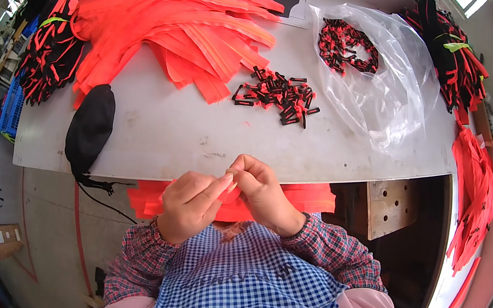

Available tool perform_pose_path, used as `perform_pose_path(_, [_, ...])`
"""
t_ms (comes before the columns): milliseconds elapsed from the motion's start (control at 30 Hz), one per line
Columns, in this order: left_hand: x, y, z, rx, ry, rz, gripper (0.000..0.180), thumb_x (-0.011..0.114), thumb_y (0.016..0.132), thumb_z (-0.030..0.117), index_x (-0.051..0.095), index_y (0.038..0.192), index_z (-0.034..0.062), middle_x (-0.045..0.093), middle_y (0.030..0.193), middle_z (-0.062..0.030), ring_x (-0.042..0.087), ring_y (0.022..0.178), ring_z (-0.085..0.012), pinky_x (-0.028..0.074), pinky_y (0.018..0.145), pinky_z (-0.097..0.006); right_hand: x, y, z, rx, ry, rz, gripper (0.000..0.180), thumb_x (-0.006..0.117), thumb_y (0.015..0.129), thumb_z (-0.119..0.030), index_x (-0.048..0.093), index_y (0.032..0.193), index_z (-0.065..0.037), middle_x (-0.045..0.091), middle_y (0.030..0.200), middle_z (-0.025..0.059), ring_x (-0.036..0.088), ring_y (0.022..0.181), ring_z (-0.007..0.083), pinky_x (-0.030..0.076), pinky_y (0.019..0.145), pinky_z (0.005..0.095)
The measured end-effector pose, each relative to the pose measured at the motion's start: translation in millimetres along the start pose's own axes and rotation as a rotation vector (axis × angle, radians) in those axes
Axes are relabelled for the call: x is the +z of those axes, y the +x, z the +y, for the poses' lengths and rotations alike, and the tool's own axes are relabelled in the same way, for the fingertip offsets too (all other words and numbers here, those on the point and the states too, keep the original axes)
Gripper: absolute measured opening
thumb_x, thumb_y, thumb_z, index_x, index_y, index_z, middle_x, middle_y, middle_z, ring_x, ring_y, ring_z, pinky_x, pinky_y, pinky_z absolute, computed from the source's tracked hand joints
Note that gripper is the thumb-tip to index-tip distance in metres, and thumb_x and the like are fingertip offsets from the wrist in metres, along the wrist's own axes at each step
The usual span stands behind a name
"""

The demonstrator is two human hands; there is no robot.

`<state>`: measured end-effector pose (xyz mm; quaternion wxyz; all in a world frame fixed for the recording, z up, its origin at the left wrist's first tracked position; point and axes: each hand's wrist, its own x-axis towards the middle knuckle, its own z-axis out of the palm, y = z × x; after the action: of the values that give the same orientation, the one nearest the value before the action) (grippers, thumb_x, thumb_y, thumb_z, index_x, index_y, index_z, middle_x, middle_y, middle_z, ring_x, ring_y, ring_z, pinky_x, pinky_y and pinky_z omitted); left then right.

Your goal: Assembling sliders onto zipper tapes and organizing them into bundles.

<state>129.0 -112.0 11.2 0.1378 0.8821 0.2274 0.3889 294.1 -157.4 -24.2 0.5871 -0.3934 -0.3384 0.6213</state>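
My left hand (192, 202) and my right hand (261, 192) meet just in front of the table's near edge, thumbs and fingertips pinched together. Whatever sits between the fingertips is too small or too hidden to make out. Directly below and behind them, bright orange zipper-like tape strips (311, 198) lie across my lap, and some orange shows between the two hands. On the tabletop beyond is a loose pile of small black-and-red loop-shaped pieces (280, 96), which look like zipper pulls.
A large fan of orange strips (178, 12) covers the table's back left. A clear plastic bag (386, 104) holds more small black-and-red pieces. Tied black-and-red bundles (52, 57) flank both sides. A black cloth pouch (90, 129) lies at the left edge; a perforated wooden board (390, 209) stands below right.
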Motion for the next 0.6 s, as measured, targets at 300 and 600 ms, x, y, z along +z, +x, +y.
perform_pose_path(300, [-4.1,6.1,4.2,-0.364,-0.23,-0.061,0.016,0.07,0.086,-0.002,0.071,0.101,0.0009,0.069,0.09,-0.0119,0.067,0.079,-0.0236,0.054,0.068,-0.032,-96.5,102.5,5.8,-0.642,-1.483,0.209,0.025,0.068,0.091,-0.023,0.068,0.112,-0.009,0.063,0.122,0.0119,0.055,0.116,0.0329,0.044,0.098,0.0451])
perform_pose_path(600, [-14.6,0.4,-10.7,-0.412,-0.173,0.024,0.016,0.07,0.087,-0.002,0.07,0.103,0.0001,0.063,0.094,-0.0102,0.063,0.079,-0.0189,0.053,0.068,-0.029,-157.7,87.0,24.8,-0.507,-1.79,-0.011,0.044,0.058,0.09,-0.012,0.057,0.134,-0.016,0.055,0.137,0.0071,0.043,0.135,0.0358,0.031,0.109,0.0572])
